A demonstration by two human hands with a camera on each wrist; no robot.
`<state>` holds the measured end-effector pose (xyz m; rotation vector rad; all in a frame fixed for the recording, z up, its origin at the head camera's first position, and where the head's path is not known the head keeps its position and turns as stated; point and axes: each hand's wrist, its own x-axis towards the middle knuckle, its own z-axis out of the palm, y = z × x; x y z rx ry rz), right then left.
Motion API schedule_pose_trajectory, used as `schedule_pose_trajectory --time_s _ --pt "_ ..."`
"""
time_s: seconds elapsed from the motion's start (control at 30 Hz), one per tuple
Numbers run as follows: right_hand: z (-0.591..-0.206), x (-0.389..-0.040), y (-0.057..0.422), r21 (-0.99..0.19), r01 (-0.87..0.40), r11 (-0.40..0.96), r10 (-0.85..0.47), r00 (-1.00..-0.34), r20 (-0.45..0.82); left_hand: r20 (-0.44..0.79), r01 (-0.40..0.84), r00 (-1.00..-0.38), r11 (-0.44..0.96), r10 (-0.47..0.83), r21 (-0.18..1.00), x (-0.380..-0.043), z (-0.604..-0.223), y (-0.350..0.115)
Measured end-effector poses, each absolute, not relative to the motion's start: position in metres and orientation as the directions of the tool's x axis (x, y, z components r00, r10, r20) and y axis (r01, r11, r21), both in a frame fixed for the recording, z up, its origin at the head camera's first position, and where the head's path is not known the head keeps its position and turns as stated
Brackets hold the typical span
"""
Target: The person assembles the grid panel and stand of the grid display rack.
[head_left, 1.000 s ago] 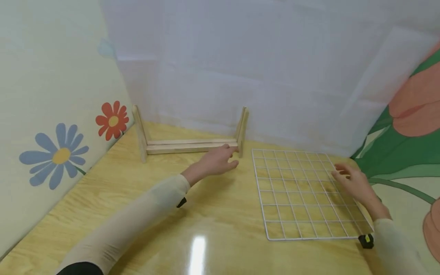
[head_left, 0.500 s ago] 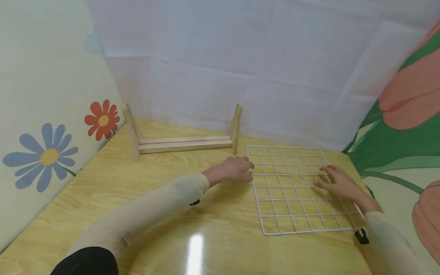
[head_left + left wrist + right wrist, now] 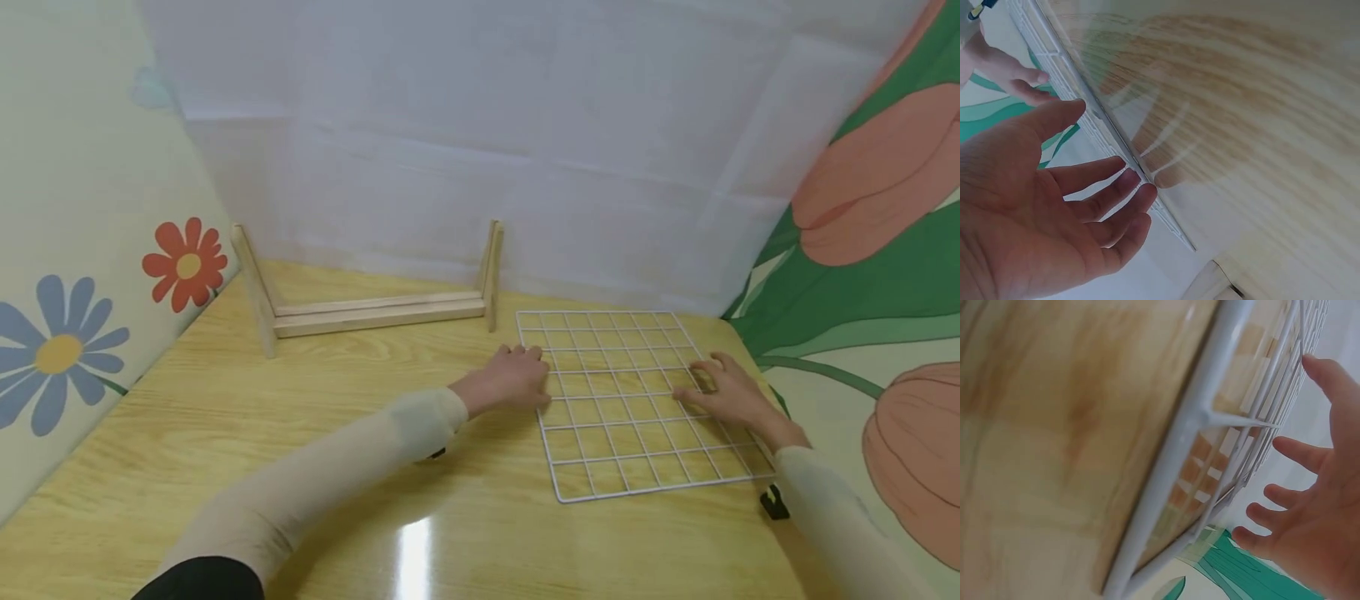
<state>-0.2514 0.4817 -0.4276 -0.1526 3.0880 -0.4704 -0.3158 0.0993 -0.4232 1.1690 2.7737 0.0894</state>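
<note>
White-coated wire makes up the flat rectangular grid panel [image 3: 625, 396], lying on the glossy yellow wood-grain counter [image 3: 487, 533], right of centre. At its left edge is the person's left grip [image 3: 510, 381], a bare hand with fingers spread and gently bent, clasping nothing. The right grip [image 3: 727, 396], also bare, is loose and unclenched over the panel's right edge. Whether the fingertips touch the wire, I cannot tell.

The left wrist view alone reveals that hand's upturned palm, its fingertips right by the rim, and their reflection in the polished surface. The right wrist view brings up a thick frame rod and a welded crossbar close by, with the thumb nearest the wires.

Left of the panel, apart from it, stands a pale wooden frame [image 3: 378, 318] with two slanted ends joined by a low double rail. Behind hangs a creased white sheet [image 3: 450, 125], flanked by walls painted with blue and red daisies [image 3: 185, 265] and pink tulips [image 3: 877, 200].
</note>
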Motion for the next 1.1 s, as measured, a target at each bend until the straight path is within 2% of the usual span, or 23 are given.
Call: schedule_pose_trajectory --time_s 0.37,0.63,0.9,1.1 --pt "-0.425 -0.250 0.492 -0.353 -0.043 0.935 -0.073 -0.995 -0.072 -0.103 0.689 -0.712 0.719 0.695 0.089 -0.324 -0.420 0.118" --pt "-0.421 -0.252 0.496 -0.360 -0.106 0.927 -0.139 -0.988 -0.067 -0.078 0.738 -0.665 0.669 0.743 0.088 -0.328 -0.428 0.116" --pt "-0.426 -0.257 0.495 -0.393 -0.148 0.907 -0.172 -0.985 -0.026 -0.036 0.753 -0.641 0.638 0.766 0.162 -0.339 -0.436 0.106" --pt "-0.425 -0.260 0.499 -0.415 -0.115 0.902 -0.123 -0.992 0.008 -0.041 0.743 -0.627 0.613 0.778 0.268 -0.349 -0.436 0.102"
